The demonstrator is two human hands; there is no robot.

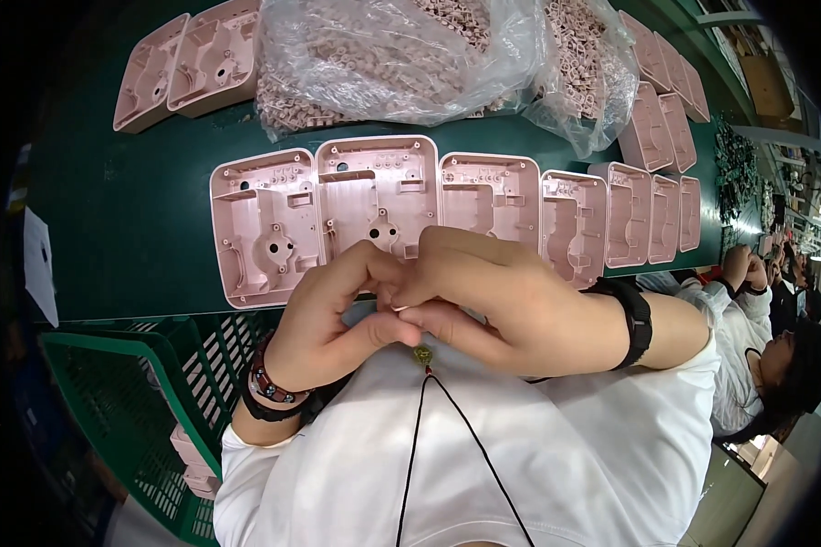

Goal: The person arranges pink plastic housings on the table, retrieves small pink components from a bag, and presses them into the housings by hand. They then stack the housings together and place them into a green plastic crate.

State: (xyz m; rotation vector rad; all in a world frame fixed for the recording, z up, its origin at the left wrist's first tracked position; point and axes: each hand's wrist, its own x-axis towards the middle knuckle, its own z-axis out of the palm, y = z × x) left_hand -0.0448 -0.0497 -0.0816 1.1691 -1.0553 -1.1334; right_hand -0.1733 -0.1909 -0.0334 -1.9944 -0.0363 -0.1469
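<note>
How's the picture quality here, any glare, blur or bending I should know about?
Head view: strong fisheye, so the row of pink housings curves and the corners go black; glare whitens the clear plastic bag; left hand and right hand look sharp; lighting is even, shadows soft.

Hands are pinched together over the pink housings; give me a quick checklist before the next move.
1. Both hands in view: left hand and right hand, ok.
2. Fingertips meet at one spot: ok.
3. Small part pinched between them: cannot tell, hidden.
4. Row of pink housings lying open side up on the green belt: ok.
5. Clear bags of small parts behind the row: ok.
</note>
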